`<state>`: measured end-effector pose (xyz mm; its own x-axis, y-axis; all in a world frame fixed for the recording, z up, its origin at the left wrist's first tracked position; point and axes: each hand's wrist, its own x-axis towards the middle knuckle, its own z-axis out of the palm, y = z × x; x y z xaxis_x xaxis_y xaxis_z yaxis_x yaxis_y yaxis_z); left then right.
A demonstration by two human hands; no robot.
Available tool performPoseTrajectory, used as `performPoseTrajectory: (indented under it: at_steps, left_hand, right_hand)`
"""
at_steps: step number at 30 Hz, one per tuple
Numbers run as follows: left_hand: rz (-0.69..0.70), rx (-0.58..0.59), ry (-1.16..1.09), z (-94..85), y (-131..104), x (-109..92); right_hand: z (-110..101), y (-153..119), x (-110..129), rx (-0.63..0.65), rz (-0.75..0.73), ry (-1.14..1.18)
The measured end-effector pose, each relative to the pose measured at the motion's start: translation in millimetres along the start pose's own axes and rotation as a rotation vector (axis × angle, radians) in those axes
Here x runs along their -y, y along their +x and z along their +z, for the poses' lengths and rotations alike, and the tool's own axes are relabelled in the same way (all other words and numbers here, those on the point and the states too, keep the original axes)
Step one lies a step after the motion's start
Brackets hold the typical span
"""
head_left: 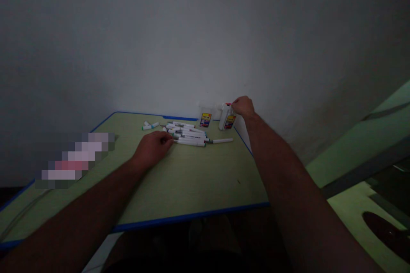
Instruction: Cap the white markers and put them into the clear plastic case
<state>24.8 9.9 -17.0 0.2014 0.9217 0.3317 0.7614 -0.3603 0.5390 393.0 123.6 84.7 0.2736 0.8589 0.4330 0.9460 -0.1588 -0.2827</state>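
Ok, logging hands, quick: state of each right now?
Left hand: curled at the white markers; grip can't be told.
Right hand: fingers at the top of the rightmost case; grip can't be told.

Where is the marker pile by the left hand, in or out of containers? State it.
Out: the marker pile lies loose on the tabletop, outside the labelled containers.

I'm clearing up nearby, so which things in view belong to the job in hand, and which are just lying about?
Job in hand, probably:
white markers, by the left hand
labelled container, at the right hand
clear labelled plastic piece beside it

Lying about, apparently:
pixelated item
cable
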Motion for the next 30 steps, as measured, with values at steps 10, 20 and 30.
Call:
performPoseTrajectory:
  at_steps: [10,20,30]
  left_hand:
    - [-0.018,-0.007,-0.004,1.2,-0.3,1.9]
    - [-0.003,-0.012,-0.005,1.5,0.4,2.4]
    - [-0.019,-0.013,-0.017,1.5,0.4,1.2]
  right_hand:
    - [-4.0,-5.6,2.2,-0.035,0.063,0.084]
    - [-6.1,-10.1,2.5,-0.093,0.082,0.149]
    - [-19.5,-27.9,11.0,-0.180,0.114,0.169]
